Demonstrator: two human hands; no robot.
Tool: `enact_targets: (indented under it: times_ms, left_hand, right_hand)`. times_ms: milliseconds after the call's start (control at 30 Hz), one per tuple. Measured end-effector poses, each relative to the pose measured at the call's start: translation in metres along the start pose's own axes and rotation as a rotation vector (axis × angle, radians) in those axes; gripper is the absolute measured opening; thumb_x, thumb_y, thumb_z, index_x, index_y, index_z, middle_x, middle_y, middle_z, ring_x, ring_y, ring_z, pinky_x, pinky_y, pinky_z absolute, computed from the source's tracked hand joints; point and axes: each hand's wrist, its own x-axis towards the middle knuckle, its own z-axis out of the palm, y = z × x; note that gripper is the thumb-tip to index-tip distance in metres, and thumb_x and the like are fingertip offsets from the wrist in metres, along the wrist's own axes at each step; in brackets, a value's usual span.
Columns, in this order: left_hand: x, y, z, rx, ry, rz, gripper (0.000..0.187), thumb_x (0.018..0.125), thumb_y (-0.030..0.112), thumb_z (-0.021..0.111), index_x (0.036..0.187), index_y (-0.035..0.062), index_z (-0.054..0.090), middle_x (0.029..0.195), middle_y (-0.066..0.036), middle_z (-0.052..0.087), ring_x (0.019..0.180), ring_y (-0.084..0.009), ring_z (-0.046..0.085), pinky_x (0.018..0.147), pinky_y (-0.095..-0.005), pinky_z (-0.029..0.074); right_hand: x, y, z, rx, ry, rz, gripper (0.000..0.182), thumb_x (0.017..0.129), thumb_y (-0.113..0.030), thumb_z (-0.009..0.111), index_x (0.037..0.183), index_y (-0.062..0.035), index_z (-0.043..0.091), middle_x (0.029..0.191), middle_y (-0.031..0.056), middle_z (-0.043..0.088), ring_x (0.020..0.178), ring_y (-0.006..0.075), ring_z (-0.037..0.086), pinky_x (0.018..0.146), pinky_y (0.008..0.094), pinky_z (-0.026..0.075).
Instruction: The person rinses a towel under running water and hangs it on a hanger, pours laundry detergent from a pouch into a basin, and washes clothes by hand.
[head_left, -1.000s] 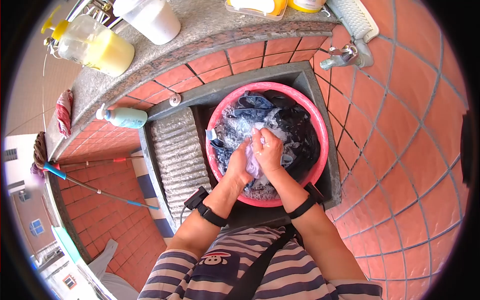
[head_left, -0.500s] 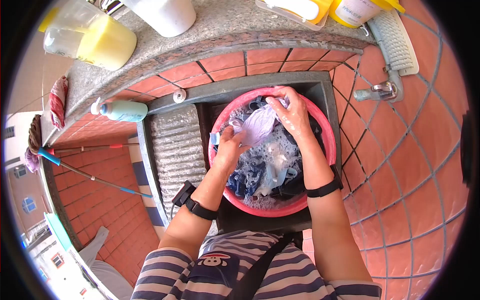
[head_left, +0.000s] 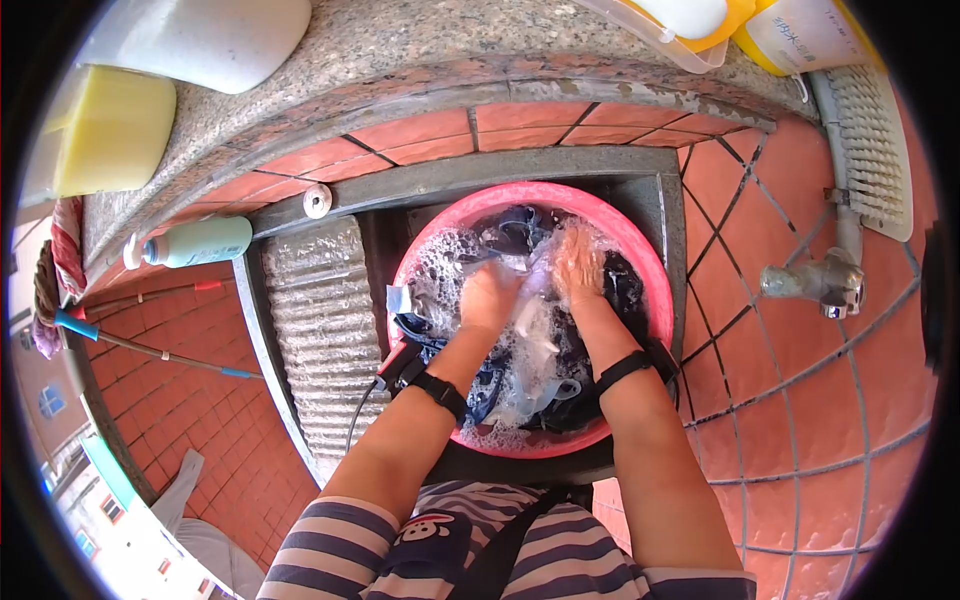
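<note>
A pink basin (head_left: pixel 655 290) holds soapy water, white suds and dark, soaked clothes (head_left: pixel 625 285). Between my hands a lavender cloth (head_left: pixel 541 272) lies in the foam, mostly under water. My left hand (head_left: pixel 488 297), slightly blurred, is closed on its left side, with the fingertips hidden. On the other side, my right hand (head_left: pixel 578 268) presses down into the suds, its fingers close together, gripping the cloth's right end. A pale blue piece of fabric (head_left: pixel 562 392) floats nearer to me, and dark blue cloth (head_left: pixel 484 390) is beside it.
Left of the basin is a ridged washboard (head_left: pixel 325 330) in a stone sink (head_left: pixel 665 210). A pale green bottle (head_left: pixel 205 242) lies near its corner. Containers, among them a yellow-filled jug (head_left: pixel 115 130), stand on the granite ledge (head_left: pixel 400 50). A tap (head_left: pixel 825 283) and brush (head_left: pixel 870 150) are at right.
Both hands have lowered the lavender cloth from above the water into the suds. My hands have come closer together, and the camera view has shifted.
</note>
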Motion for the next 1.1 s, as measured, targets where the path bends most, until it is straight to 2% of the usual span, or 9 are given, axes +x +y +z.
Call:
enact_targets:
  times_ms: [67,200,267,467,700,833,967,1067,1100]
  left_hand:
    - [0.010,-0.026,0.032,0.053,0.058,-0.011,0.028,0.077,0.021,0.062,0.094,-0.0011,0.059,0.086,-0.026,0.063,0.084,-0.0421,0.061,0.076,-0.0472,0.048]
    - [0.007,-0.004,0.012,0.194,0.008,0.157,0.021,0.076,0.014,0.059,0.091,-0.0009,0.061,0.086,-0.025,0.062,0.083,-0.0418,0.061,0.078,-0.0438,0.049]
    - [0.015,-0.002,0.003,0.249,0.005,0.147,0.031,0.073,0.018,0.068,0.096,-0.0024,0.062,0.093,-0.023,0.064,0.086,-0.0378,0.062,0.079,-0.0408,0.048]
    - [-0.023,0.006,-0.035,-1.403,-0.638,-0.488,0.074,0.083,0.053,0.057,0.132,0.0012,0.038,0.124,-0.015,0.052,0.109,-0.0288,0.053,0.088,-0.0485,0.044]
    - [-0.021,-0.026,-0.013,-1.877,-1.530,-0.155,0.033,0.093,0.037,0.049,0.098,0.0050,0.055,0.088,-0.007,0.060,0.078,-0.0181,0.060,0.058,-0.0313,0.052]
    - [-0.123,0.063,-0.047,-1.494,-0.493,-0.434,0.032,0.093,0.037,0.042,0.090,0.0104,0.059,0.082,-0.006,0.062,0.062,-0.0179,0.057,0.049,-0.0302,0.046]
    - [-0.093,0.004,-0.003,-2.123,-0.763,0.090,0.031,0.093,0.039,0.043,0.098,0.0115,0.058,0.081,-0.005,0.059,0.071,-0.0203,0.057,0.065,-0.0323,0.049]
    - [-0.057,-0.017,-0.012,-1.801,-0.932,-0.113,0.023,0.094,0.034,0.046,0.103,0.0147,0.055,0.086,-0.005,0.055,0.073,-0.0155,0.054,0.062,-0.0295,0.047]
    - [-0.083,0.021,-0.026,-1.803,-0.577,-0.339,0.025,0.094,0.037,0.046,0.094,0.0144,0.055,0.078,-0.004,0.054,0.065,-0.0150,0.052,0.057,-0.0295,0.045]
  right_hand:
    - [0.001,0.005,0.004,-0.013,0.232,-0.152,0.025,0.077,-0.019,0.057,0.095,-0.0017,0.056,0.104,0.0204,0.054,0.096,0.0373,0.052,0.080,0.0482,0.042]
    - [0.024,0.001,-0.008,0.198,-0.379,0.156,0.025,0.077,-0.020,0.057,0.095,-0.0032,0.061,0.101,0.0196,0.060,0.096,0.0357,0.056,0.083,0.0455,0.045]
    - [0.019,0.010,0.011,0.287,0.195,-0.103,0.029,0.076,-0.025,0.058,0.095,-0.0032,0.063,0.096,0.0201,0.061,0.098,0.0339,0.056,0.086,0.0427,0.043]
    - [-0.030,-0.040,-0.093,1.036,0.193,0.131,0.033,0.076,-0.021,0.071,0.097,0.0021,0.061,0.100,0.0148,0.059,0.091,0.0288,0.058,0.081,0.0359,0.045]
    - [-0.140,-0.160,-0.167,0.933,0.297,-0.336,0.016,0.067,-0.007,0.069,0.076,-0.0025,0.056,0.084,0.0107,0.057,0.085,0.0289,0.058,0.073,0.0373,0.045]
    - [-0.093,-0.112,-0.147,0.945,0.152,0.289,0.009,0.073,-0.009,0.065,0.076,-0.0038,0.058,0.082,0.0129,0.060,0.083,0.0289,0.059,0.069,0.0358,0.045]
    - [-0.113,-0.131,-0.171,0.900,0.411,-0.154,0.021,0.070,-0.013,0.069,0.063,-0.0068,0.050,0.068,0.0128,0.055,0.066,0.0319,0.057,0.065,0.0393,0.044]
    - [-0.115,-0.135,-0.180,0.932,0.515,-0.136,0.022,0.069,-0.015,0.070,0.063,-0.0049,0.051,0.063,0.0146,0.054,0.061,0.0319,0.056,0.059,0.0413,0.043]
    - [-0.110,-0.122,-0.164,0.917,0.453,0.059,0.024,0.072,-0.017,0.069,0.063,-0.0031,0.052,0.062,0.0171,0.055,0.060,0.0329,0.057,0.058,0.0422,0.043]
